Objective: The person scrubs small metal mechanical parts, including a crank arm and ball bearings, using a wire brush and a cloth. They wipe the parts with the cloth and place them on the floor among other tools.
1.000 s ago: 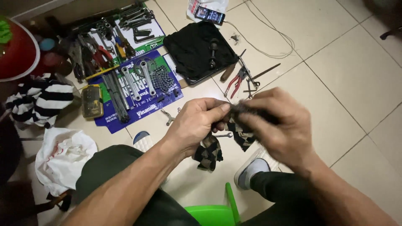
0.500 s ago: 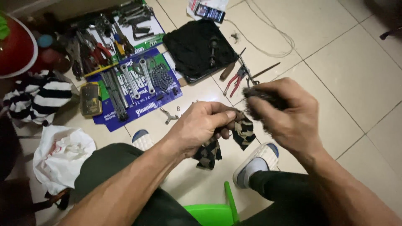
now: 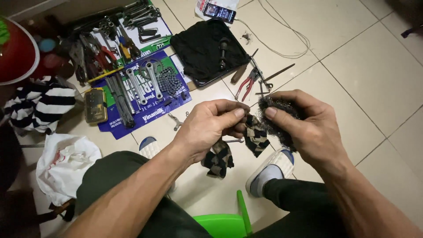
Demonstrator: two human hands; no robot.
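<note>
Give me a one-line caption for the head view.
Left hand grips a checkered rag, right hand a dark scouring wad, above tools on the floor.

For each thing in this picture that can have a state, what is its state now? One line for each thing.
left hand: closed, pinching the checked cloth
right hand: closed around the steel wool
checked cloth: held, crumpled, ends hanging down
steel wool: held, bunched against the cloth
red-handled pliers: lying on the floor, handles spread
white plastic bag: crumpled on the floor
wrenches: laid side by side on the blue sheet

Bare tiled floor (image 3: 365,75) open to the right, tools (image 3: 128,83) crowding the left, pliers (image 3: 246,81) just ahead.
</note>
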